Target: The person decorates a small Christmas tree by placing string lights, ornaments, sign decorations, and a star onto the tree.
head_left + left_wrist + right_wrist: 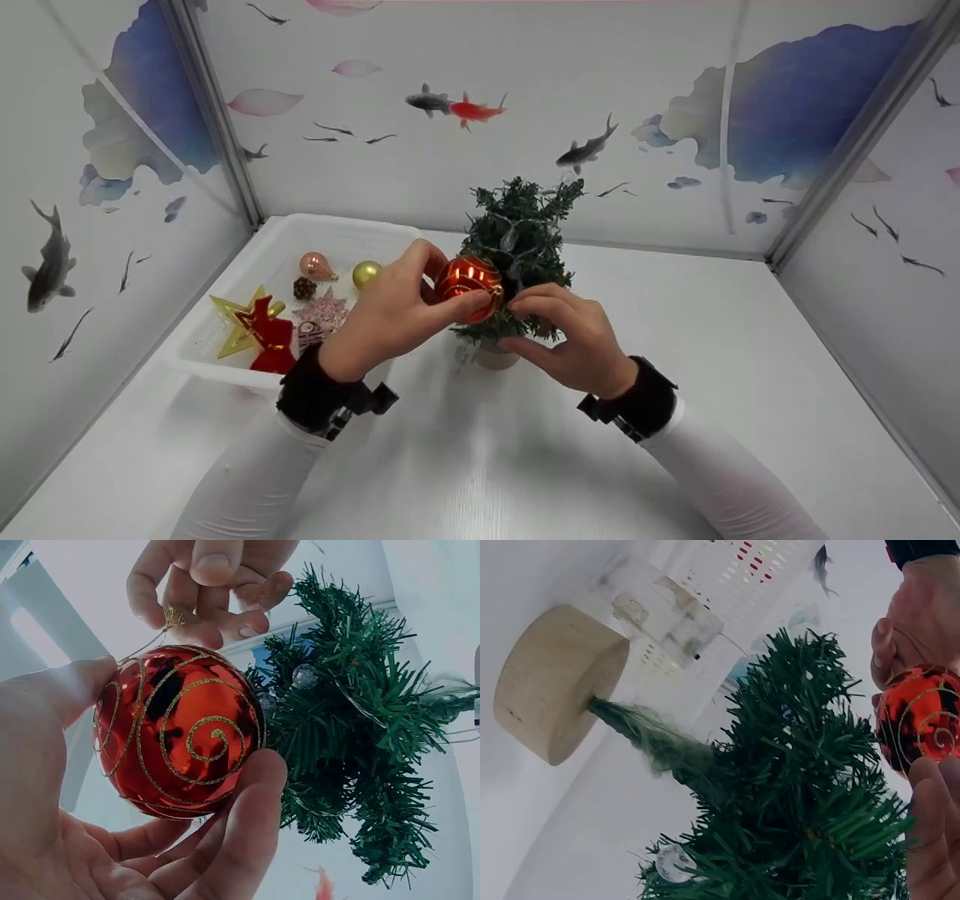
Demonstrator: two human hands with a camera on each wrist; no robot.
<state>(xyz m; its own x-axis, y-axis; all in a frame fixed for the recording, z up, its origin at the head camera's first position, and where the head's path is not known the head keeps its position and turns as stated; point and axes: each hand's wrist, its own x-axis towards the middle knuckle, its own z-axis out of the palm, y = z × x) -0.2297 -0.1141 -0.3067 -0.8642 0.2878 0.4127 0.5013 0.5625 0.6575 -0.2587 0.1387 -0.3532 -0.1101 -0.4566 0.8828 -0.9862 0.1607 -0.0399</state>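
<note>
My left hand point(405, 307) grips a shiny red Christmas ball point(471, 288) between thumb and fingers, in front of the tree's left side. Gold glitter swirls cover the ball point(202, 735) in the left wrist view, and a thin gold thread point(174, 617) rises from its top. Close to that thread is my right hand point(577, 337), its fingers loosely bent and its thumb apart from them. No firm pinch on the thread shows. Right behind the ball stands a small green artificial Christmas tree point(517, 225) on a round wooden base point(559, 682).
A white plastic basket point(345, 221) at left holds a gold star point(236, 341), a red bow-shaped piece point(274, 337), a pink ball point(315, 265), a yellow-green ball point(367, 274) and a pinecone point(304, 289). Beside the base sits a clear box point(660, 611). Printed panels wall the table.
</note>
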